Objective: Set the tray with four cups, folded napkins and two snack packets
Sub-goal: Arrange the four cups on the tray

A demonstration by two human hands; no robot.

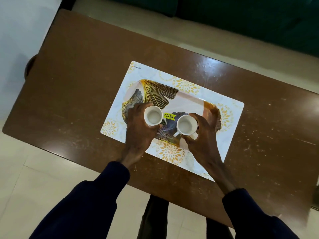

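Observation:
A rectangular tray (188, 99) printed with gold and dark fan-shaped leaves lies on a white placemat with yellow flower motifs (151, 75). My left hand (139, 133) grips a small white cup (153, 116) over the tray's left part. My right hand (203, 140) grips a second white cup (186, 125), its handle pointing toward me, over the tray's right part. Both cups are upright and look empty. Whether they touch the tray is unclear. A yellow price sticker (169, 116) shows between them. No napkins or snack packets are in view.
The placemat lies on a brown wooden table (77, 75) with scuffed, speckled patches at the right. A dark green sofa (250, 19) stands beyond the far edge. Pale floor tiles (34, 169) surround the table; my legs show below the near edge.

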